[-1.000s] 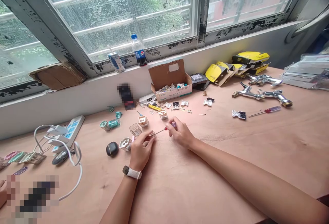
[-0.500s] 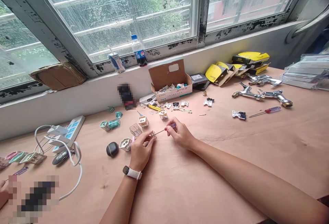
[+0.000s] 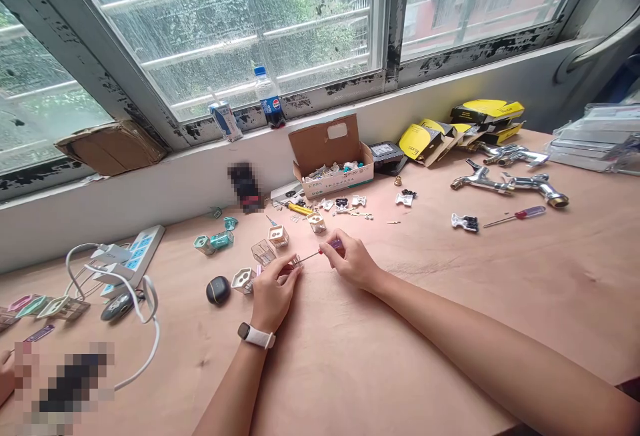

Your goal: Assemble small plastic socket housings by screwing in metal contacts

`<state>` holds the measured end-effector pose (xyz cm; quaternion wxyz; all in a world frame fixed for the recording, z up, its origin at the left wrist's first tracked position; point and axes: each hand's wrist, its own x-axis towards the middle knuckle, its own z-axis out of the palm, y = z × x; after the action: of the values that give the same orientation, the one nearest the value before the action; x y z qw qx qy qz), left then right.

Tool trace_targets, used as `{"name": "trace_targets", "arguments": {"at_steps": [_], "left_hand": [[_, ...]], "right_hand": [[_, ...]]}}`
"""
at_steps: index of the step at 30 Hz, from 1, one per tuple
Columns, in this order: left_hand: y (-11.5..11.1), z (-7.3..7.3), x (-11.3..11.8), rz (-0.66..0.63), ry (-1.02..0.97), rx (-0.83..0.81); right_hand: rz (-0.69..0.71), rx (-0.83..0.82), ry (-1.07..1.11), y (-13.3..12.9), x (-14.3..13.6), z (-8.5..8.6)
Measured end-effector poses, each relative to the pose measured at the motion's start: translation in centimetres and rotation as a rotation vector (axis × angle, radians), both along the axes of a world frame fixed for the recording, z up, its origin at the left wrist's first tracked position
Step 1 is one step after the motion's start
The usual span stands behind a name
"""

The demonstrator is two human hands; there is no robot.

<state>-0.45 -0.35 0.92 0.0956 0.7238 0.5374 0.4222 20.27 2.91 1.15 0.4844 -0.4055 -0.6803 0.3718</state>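
Note:
My left hand (image 3: 273,293), a watch on its wrist, is closed around a small clear plastic piece (image 3: 297,261), mostly hidden by the fingers. In my right hand (image 3: 353,263) is a screwdriver (image 3: 311,256) with a red and purple handle; its shaft slants down left, and the tip meets the piece at my left fingertips. Close by stand cream two-hole pencil sharpeners (image 3: 279,236), one (image 3: 243,280) right beside my left hand. A clear sharpener container (image 3: 263,252) lies just beyond that hand.
Behind are an open carton (image 3: 333,179) of small parts and a yellow-handled tool (image 3: 300,209). To the right lie metal taps (image 3: 483,179) and another screwdriver (image 3: 520,215). Leftward are a black case (image 3: 219,291), teal sharpener parts (image 3: 221,240), a power strip (image 3: 145,249) and another person's hand (image 3: 7,376).
My right hand has shifted very slightly left with the screwdriver. My left hand stays at the clear piece, nearly unmoved.

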Motion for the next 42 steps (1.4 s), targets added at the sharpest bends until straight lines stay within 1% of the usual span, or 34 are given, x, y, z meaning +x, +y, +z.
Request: {"name": "trace_targets", "arguments": {"at_steps": [2,4,8,11,13,18,21,24,26,33,39,42], "left_hand": [[-0.02,0.05,0.02,0.002,-0.003,0.002],[-0.02,0.08,0.04,0.002,0.003,0.004],[-0.01,0.05,0.03,0.006,0.019,0.011],[0.02,-0.03,-0.01,0.003,0.007,0.005],[0.05,-0.08,-0.06,0.0,0.005,0.0],[0.11,-0.14,-0.17,0.012,0.041,0.01],[0.07,-0.12,-0.13,0.002,0.036,0.004],[0.03,-0.08,-0.07,-0.003,0.023,-0.011],[0.03,-0.04,-0.05,0.003,0.023,-0.011],[-0.02,0.15,0.01,-0.009,0.008,0.003],[-0.06,0.04,0.04,-0.006,0.02,-0.002],[0.0,-0.07,-0.04,0.003,0.029,-0.003]], "right_hand": [[-0.051,0.002,-0.039,-0.01,0.05,0.12],[-0.067,-0.013,-0.062,-0.07,0.09,0.3],[0.029,-0.031,-0.002,-0.19,0.07,0.37],[0.072,-0.02,0.03,-0.15,0.03,0.15],[0.064,-0.019,0.02,-0.09,0.04,0.08],[-0.035,-0.026,-0.041,-0.04,0.16,0.26],[-0.003,-0.032,-0.026,-0.02,0.18,0.25],[0.051,-0.004,0.008,-0.02,0.15,0.12],[0.062,0.013,0.013,-0.05,0.14,0.13],[-0.036,-0.001,-0.059,-0.31,0.28,0.54],[0.029,0.036,-0.003,-0.17,0.26,0.35],[0.024,0.031,-0.01,-0.19,0.22,0.42]]}}
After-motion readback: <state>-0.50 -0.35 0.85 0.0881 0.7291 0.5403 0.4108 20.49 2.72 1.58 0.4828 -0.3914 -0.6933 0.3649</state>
